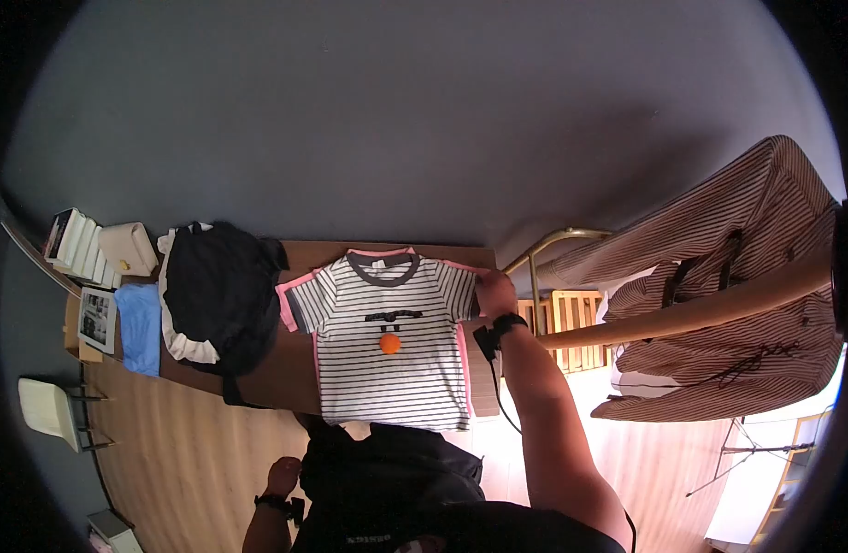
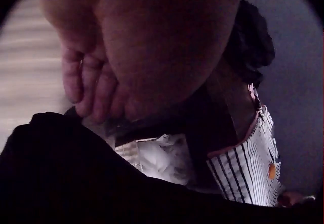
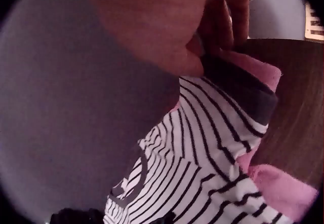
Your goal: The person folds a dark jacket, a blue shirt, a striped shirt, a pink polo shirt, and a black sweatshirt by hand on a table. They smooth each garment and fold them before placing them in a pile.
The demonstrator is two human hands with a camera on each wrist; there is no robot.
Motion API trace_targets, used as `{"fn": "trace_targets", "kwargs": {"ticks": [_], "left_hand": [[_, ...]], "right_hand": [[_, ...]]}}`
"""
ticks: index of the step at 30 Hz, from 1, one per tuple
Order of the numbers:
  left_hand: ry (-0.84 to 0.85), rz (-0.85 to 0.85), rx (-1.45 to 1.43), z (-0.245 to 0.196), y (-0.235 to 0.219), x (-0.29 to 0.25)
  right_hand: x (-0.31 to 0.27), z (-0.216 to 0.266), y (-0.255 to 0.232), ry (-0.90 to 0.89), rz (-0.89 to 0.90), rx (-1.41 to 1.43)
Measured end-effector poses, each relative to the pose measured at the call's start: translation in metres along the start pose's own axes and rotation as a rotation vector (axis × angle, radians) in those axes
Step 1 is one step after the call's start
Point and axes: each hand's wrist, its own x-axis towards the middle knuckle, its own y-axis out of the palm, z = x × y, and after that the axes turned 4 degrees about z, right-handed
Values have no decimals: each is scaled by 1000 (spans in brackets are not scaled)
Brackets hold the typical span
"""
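Observation:
A white T-shirt point(image 1: 387, 378) with black stripes, dark grey trim and an orange spot lies spread out on the brown table. Pink cloth point(image 1: 288, 304) shows along its edges from underneath. My right hand point(image 1: 496, 297) is at the sleeve on the right. In the right wrist view, thumb and fingers pinch the upper corner of the grey sleeve cuff point(image 3: 248, 89), with a pink sleeve point(image 3: 263, 72) behind it. My left hand point(image 1: 284, 476) hangs beside my body, below the table's front edge, its fingers loosely curled and holding nothing.
A pile of black clothing point(image 1: 221, 295) over white cloth lies left of the T-shirt. Beyond it are folded blue cloth point(image 1: 140, 327), a framed picture point(image 1: 98, 318), a cream bag point(image 1: 129, 249) and books point(image 1: 81, 249). A rack with striped clothes point(image 1: 747, 267) stands at the right.

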Motion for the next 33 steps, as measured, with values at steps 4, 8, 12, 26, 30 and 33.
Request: {"fn": "trace_targets", "kwargs": {"ticks": [4, 8, 12, 26, 30, 33], "left_hand": [[186, 11, 466, -19, -10, 15], [49, 2, 241, -41, -8, 18], [214, 67, 573, -38, -5, 26], [-23, -27, 148, -8, 18, 16], [-117, -38, 90, 11, 28, 16], [-67, 1, 142, 18, 29, 24]], "right_hand": [[-30, 39, -15, 36, -164, 95], [-59, 74, -15, -114, -93, 153], [-84, 100, 16, -278, -66, -16], [-104, 90, 40, -320, -62, -15], [-119, 75, 40, -275, -150, -64], [-126, 70, 52, -211, -141, -79]]}}
